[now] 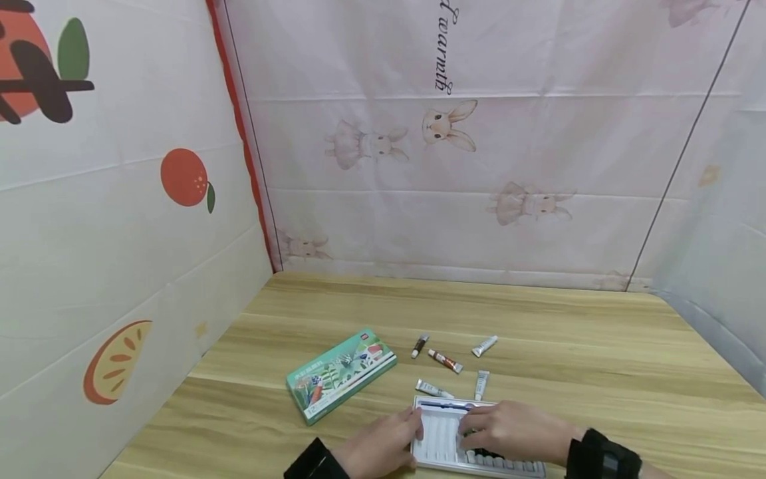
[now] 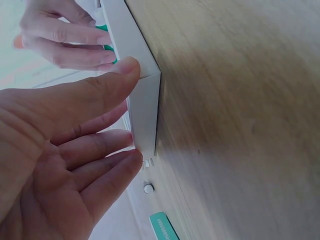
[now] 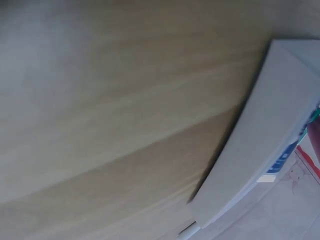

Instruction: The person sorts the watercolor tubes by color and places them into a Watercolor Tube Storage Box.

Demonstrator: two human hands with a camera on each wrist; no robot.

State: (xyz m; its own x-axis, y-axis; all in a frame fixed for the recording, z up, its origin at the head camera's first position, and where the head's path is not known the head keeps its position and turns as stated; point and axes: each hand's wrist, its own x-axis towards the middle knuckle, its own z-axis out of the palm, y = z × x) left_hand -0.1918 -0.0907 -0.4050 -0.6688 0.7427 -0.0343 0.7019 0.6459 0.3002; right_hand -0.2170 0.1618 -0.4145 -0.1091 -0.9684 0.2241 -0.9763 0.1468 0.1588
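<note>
A white plastic tray [image 1: 439,442] with slots lies at the table's front; several paint tubes with white caps [image 1: 514,464] fill its right part. My left hand [image 1: 385,440] grips the tray's left end, thumb on one side and fingers on the other. Over the tray's middle, the fingers of my right hand [image 1: 509,429] are bent around a green paint tube [image 2: 102,28], seen with its pale cap in the left wrist view. Most of that tube is hidden by the fingers. A thin dark brush [image 1: 445,405] lies along the tray's far edge.
Behind the tray lie loose paint tubes: a dark one [image 1: 420,346], a brown one [image 1: 445,360] and pale ones [image 1: 485,346]. A green printed box [image 1: 341,376] lies to the left. Printed cloth walls [image 1: 383,226] enclose the wooden table [image 1: 598,359].
</note>
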